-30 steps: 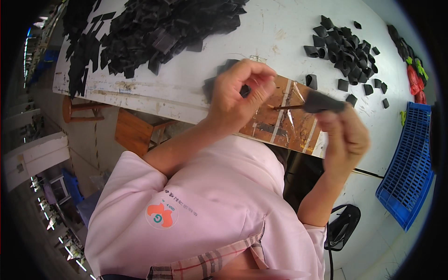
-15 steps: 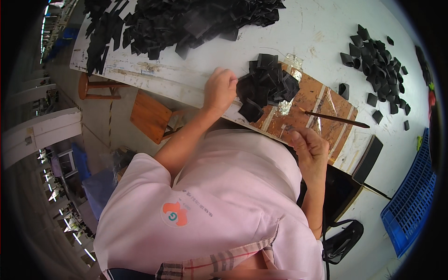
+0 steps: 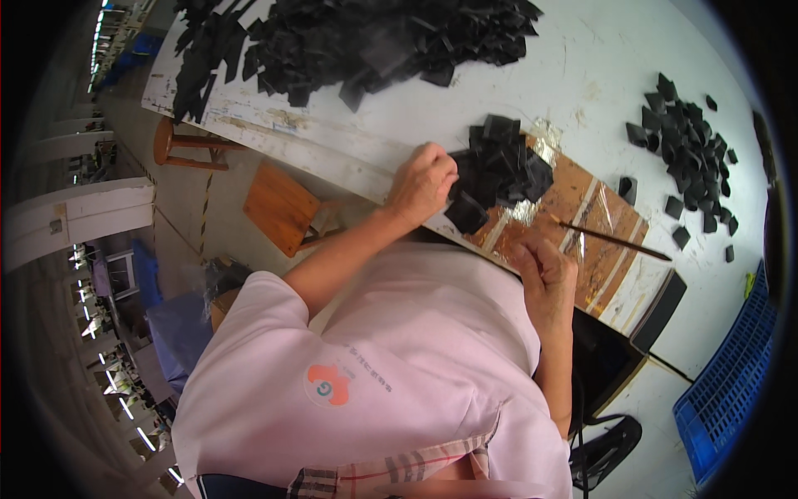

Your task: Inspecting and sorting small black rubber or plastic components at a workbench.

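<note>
My left hand [image 3: 422,187] is closed, its fingertips curled at the left edge of a small heap of black fabric pieces [image 3: 499,166]. Whether a piece is between those fingers is hidden. My right hand [image 3: 546,270] is over the near edge of a brown, tape-striped board [image 3: 611,220], with its fingers curled in. What they hold, if anything, does not show. A slim brush [image 3: 615,239] with a dark handle lies across the board just beyond this hand, apart from its fingers. The heap rests partly on the board.
A large black pile [image 3: 391,50] covers the far left of the white table [image 3: 582,75], beside long black strips [image 3: 208,58]. Black folded pieces [image 3: 690,154] lie scattered at far right. A blue plastic basket [image 3: 723,374] stands right; wooden stools [image 3: 278,208] are left.
The whole view has shifted, moving the table slightly right and down. Relative to the board, my right hand has moved left, away from the brush handle. My left hand stays by the heap.
</note>
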A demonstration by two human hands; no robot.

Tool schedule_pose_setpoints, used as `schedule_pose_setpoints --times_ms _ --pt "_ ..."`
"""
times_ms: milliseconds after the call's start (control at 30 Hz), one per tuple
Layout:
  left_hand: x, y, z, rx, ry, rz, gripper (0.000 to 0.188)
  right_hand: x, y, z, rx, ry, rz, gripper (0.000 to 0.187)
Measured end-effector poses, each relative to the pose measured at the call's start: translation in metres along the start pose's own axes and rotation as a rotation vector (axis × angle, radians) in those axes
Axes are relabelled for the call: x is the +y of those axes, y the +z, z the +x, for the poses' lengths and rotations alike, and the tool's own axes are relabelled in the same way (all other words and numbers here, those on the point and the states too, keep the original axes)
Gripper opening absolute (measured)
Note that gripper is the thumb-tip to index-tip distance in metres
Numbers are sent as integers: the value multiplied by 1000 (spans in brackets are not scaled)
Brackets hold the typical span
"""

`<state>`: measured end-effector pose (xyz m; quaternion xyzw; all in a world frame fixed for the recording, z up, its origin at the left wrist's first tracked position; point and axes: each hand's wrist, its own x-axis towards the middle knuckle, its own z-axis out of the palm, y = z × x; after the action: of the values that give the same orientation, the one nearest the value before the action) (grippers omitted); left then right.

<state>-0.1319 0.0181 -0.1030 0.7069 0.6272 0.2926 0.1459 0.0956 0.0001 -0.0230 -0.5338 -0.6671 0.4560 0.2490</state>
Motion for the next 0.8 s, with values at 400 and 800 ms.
schedule_pose_setpoints --times_ms 400,800 --pt "-18 1 11 -1 127 47 8 -1 4 3 -2 -1 -6 11" --pt "59 -55 24 -828 -783 -1813 9 -34 -1 9 360 -481 -24 33"
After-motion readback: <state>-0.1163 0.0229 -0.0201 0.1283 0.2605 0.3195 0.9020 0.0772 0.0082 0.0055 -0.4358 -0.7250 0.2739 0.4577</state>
